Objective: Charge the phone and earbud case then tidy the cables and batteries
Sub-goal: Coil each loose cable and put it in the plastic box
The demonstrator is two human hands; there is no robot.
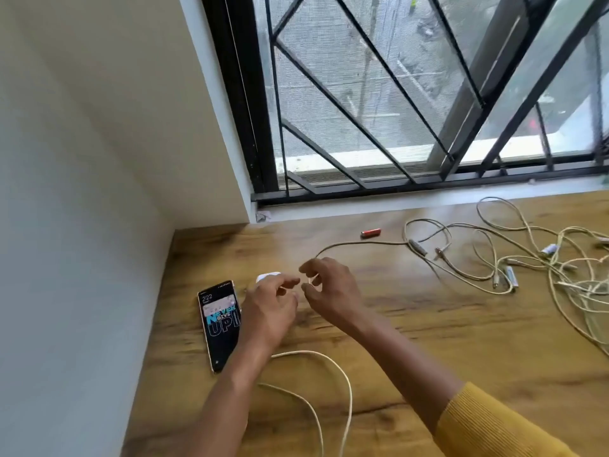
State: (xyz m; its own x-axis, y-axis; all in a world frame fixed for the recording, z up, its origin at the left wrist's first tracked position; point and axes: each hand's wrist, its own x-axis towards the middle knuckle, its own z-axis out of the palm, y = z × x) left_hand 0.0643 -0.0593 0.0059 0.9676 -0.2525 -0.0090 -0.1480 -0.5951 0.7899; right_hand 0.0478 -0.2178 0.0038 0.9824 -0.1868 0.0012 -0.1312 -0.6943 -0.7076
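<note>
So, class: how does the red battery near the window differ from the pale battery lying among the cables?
The red battery lies alone on bare wood; the pale battery lies among tangled cables. The red one points sideways, the pale one nearly toward the window. Both lie flat on the table.

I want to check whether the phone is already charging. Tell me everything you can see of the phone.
The phone is a slim dark slab with a pale edge, lying flat and face up on the wooden table near the wall corner. Its screen is lit, showing a clock and wallpaper lettering. The left hand reaches over its right edge; whether they touch is unclear. A white cable loops nearby, but no plug into the phone is visible.
</note>
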